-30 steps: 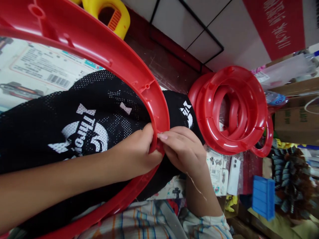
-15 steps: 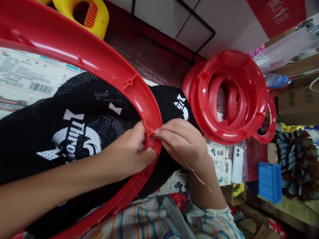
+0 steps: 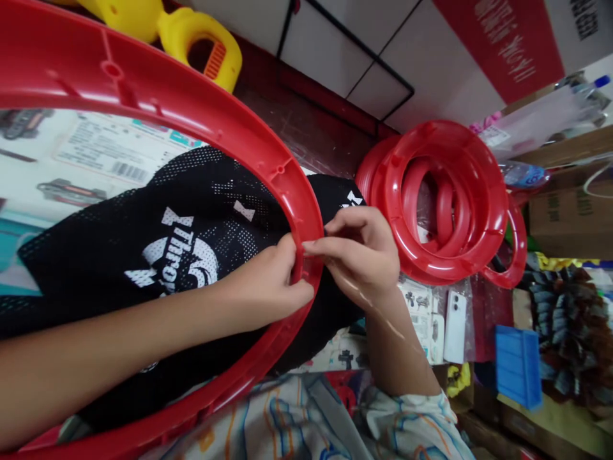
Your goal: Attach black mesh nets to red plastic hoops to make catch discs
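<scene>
My left hand point(image 3: 272, 281) is wrapped round the inner edge of a large red plastic ring point(image 3: 282, 169), thumb on the near side. At that same spot my right hand point(image 3: 364, 252) has one fingertip against the ring, with another finger bent and raised apart from it. A thin pale cord point(image 3: 373, 310) runs from under the right fingers across the wrist; its far end by the ring is hidden. Black mesh fabric with white print point(image 3: 186, 249) lies under the ring and both hands.
Red plastic rings point(image 3: 445, 198) are stacked to the right, beside a white phone point(image 3: 454, 326) and a blue plastic bin point(image 3: 517, 364). Yellow plastic parts point(image 3: 201, 45) lie at the upper left. Printed boxes point(image 3: 96, 150) are under the fabric; a water bottle point(image 3: 524, 174) lies farther right.
The right fingers, pinched together at the ring before, have spread, with one lifted off. The view has shifted, so the ring and fabric appear slightly farther right and lower.
</scene>
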`<state>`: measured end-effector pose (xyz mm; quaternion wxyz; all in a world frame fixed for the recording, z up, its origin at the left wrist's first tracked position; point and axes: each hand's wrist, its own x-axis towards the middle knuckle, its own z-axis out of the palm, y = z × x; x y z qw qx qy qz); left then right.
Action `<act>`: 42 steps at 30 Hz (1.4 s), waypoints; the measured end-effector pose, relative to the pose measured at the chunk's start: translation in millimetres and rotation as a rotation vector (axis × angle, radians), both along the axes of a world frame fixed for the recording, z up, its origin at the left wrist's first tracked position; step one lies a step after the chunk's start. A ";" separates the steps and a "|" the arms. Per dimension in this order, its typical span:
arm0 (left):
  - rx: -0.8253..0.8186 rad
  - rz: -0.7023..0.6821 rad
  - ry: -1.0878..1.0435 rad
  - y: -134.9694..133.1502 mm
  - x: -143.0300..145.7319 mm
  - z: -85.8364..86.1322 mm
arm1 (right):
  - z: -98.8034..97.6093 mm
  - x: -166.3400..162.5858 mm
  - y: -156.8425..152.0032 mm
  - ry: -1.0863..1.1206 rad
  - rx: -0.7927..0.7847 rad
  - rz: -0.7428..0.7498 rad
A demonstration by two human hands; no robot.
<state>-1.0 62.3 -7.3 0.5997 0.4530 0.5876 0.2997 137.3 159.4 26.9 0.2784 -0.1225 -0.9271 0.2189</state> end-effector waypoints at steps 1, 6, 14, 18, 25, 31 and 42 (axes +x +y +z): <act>0.007 -0.015 0.013 0.4 -0.5 0.0 | 0.3 -2.1 3.1 -0.015 -0.004 0.003; 0.021 -0.023 -0.007 0.4 -1.9 -0.2 | 3.4 -7.3 10.7 -0.090 -0.061 0.020; 0.033 0.050 -0.303 -5.3 0.6 -8.5 | -2.8 -4.0 14.7 -0.024 -0.315 -0.061; -0.005 0.084 -0.454 -4.6 3.9 -6.4 | -5.7 -3.3 16.9 0.054 -0.376 -0.017; 0.114 0.393 -0.566 2.1 8.9 5.6 | -10.9 -5.2 12.8 0.135 -0.417 -0.035; 0.195 0.354 -0.365 6.4 1.9 8.7 | -11.5 -8.1 8.5 0.192 -0.469 -0.033; 0.196 0.056 0.015 6.5 4.4 19.5 | 11.6 12.5 8.4 0.074 -0.401 0.035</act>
